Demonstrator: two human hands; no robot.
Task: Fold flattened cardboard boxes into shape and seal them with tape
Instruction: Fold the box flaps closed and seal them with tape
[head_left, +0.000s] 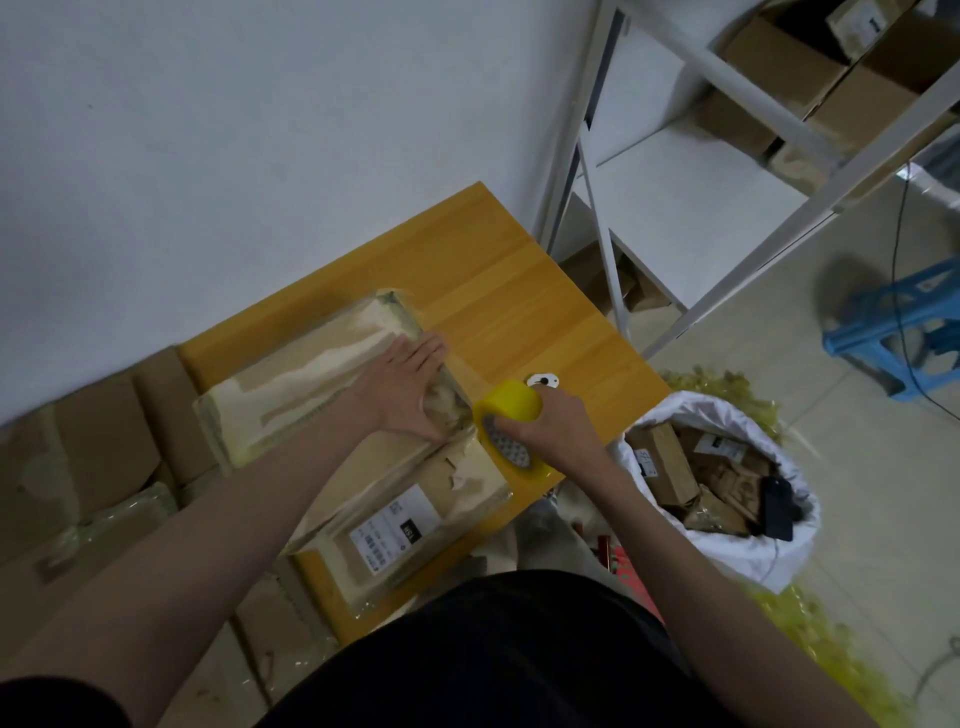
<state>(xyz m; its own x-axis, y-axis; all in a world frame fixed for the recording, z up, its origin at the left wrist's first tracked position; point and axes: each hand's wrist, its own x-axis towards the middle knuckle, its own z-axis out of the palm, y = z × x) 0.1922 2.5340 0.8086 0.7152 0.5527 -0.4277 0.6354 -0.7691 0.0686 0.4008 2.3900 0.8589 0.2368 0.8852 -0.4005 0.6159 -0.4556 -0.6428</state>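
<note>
A brown cardboard box (311, 379), covered in old clear tape, lies on the yellow wooden table (493, 291). My left hand (410, 389) presses flat on the box's right end, fingers straight. Just to its right, my right hand (556, 423) grips a yellow roll of tape (511, 415) at the box's edge. A second box (410, 514) with a white shipping label lies nearer to me, under the roll.
Stacked cardboard boxes (93, 457) stand left of the table. A white sack (727, 488) full of small boxes sits on the floor at right, with yellow tape scraps around it. A white shelf rack (727, 156) and a blue stool (904, 332) stand beyond.
</note>
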